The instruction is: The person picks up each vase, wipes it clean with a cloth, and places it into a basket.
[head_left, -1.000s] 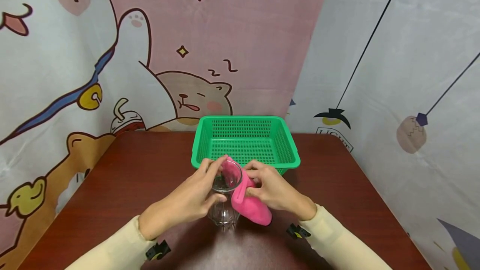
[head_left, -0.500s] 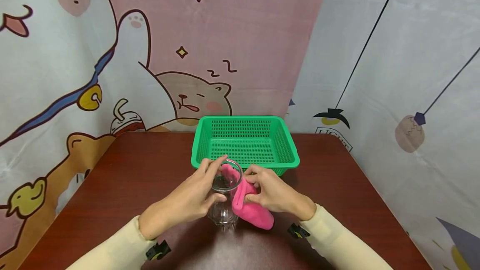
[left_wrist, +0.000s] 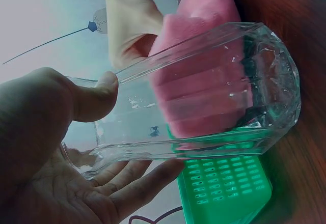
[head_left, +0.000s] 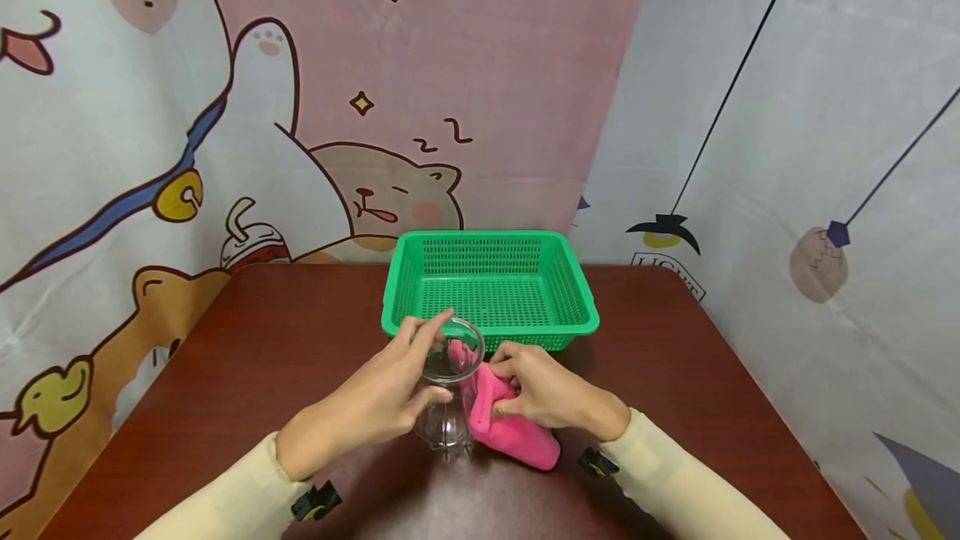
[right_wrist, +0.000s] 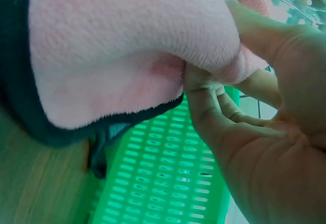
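Note:
A clear glass vase [head_left: 447,423] with a round rim and a faceted body stands nearly upright in front of the basket. My left hand [head_left: 375,390] holds it near the top, thumb on the near side and fingers round the far side. In my right hand [head_left: 543,386] a pink fleecy cloth [head_left: 517,436] is pinched between thumb and fingers. The cloth [left_wrist: 204,81] lies along the right side of the glass and shows through it in the left wrist view. Dark edging on the cloth [right_wrist: 102,86] hangs down in the right wrist view.
A green plastic basket [head_left: 588,327] with slotted walls stands behind the hands, close to the vase. The dark red-brown wooden table [head_left: 300,332] carries everything. A printed cartoon curtain [head_left: 525,107] hangs along the table's back and sides.
My right hand has shifted slightly down and toward me, and the cloth has slid down and right along the vase. The left hand and the vase stay nearly where they were.

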A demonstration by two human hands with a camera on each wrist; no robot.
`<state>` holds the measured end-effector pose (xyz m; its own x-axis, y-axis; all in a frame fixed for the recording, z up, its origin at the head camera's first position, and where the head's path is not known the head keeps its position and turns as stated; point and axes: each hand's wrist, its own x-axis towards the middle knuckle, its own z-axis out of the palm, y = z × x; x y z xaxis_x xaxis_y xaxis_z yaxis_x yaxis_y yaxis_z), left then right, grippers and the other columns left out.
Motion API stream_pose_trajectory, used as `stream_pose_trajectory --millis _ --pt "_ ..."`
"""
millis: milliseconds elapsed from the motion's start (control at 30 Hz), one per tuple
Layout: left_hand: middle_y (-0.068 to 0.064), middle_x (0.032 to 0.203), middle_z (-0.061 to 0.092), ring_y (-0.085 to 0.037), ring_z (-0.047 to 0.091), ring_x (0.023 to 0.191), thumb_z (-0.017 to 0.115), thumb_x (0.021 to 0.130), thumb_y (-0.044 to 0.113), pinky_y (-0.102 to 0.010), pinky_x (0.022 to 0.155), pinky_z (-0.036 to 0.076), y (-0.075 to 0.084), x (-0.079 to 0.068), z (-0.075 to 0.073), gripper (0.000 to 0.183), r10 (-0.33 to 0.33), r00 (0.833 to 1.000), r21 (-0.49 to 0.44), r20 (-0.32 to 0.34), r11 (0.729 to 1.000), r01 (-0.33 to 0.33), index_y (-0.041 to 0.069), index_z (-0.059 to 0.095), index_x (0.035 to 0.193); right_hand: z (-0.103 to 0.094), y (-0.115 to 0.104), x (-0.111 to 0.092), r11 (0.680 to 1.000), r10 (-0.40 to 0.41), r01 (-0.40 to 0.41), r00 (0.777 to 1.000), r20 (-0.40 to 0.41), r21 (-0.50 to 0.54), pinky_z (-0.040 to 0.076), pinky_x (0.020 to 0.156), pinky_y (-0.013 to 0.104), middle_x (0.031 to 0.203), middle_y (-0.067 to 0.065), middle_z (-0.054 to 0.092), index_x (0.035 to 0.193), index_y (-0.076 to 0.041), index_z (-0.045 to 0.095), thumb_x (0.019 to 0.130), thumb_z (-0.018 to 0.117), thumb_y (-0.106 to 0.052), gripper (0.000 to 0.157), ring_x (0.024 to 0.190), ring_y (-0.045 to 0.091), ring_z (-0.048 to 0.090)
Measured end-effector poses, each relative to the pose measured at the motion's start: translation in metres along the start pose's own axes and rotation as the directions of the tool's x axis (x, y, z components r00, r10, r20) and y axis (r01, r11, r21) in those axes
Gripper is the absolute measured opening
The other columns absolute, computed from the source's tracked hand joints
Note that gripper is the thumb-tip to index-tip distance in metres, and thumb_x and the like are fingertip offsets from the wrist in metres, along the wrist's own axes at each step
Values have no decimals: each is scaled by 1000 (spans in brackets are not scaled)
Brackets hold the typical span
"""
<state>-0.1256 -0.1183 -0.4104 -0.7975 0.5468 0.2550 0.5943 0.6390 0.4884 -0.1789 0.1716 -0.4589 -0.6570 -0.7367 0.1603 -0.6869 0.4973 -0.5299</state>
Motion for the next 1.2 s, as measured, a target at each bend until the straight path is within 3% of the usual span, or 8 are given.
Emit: stream_pose_trajectory --millis 200,500,700,933,1200 --pt "-18 151 57 -31 74 134 91 103 21 -39 100 65 1 1 0 106 4 1000 3 -4 1000 -4 7 23 184 6 6 0 999 -15 17 999 43 -51 52 78 19 100 -6 70 105 -22 87 95 98 -12 18 100 5 63" --pt "-19 151 57 -30 75 133 90 104 22 -40 99 66 1 1 1 105 11 1000 20 -9 1000 -11 7 24 184 10 11 0 992 -54 61 996 65 -108 49 76 19 87 -10 70 107 -23 88 95 99 -14 18 93 2 60" --pt "-19 151 57 -32 75 133 91 104 20 -41 100 66 2 0 1 105 2 1000 11 -3 1000 -2 7 24 184 13 13 -2 1000 -17 17 999 38 -12 53 77 19 97 -8 74 106 -25 89 94 98 -9 21 95 2 63" --pt "-20 151 57 -33 75 132 91 103 19 -36 95 65 3 -1 0 106 -6 1000 8 3 1000 5 7 24 184 12 10 -3 995 40 -38 999 -22 92 55 78 20 103 -11 76 111 -30 90 90 94 2 39 97 3 66" --pt "-19 149 58 -30 75 130 91 104 22 -37 97 66 2 0 -1 106 4 1000 19 1 1000 -4 7 24 184 5 2 -2 986 56 -42 995 -85 161 59 82 23 113 -10 81 114 -29 92 92 95 -1 36 109 6 72"
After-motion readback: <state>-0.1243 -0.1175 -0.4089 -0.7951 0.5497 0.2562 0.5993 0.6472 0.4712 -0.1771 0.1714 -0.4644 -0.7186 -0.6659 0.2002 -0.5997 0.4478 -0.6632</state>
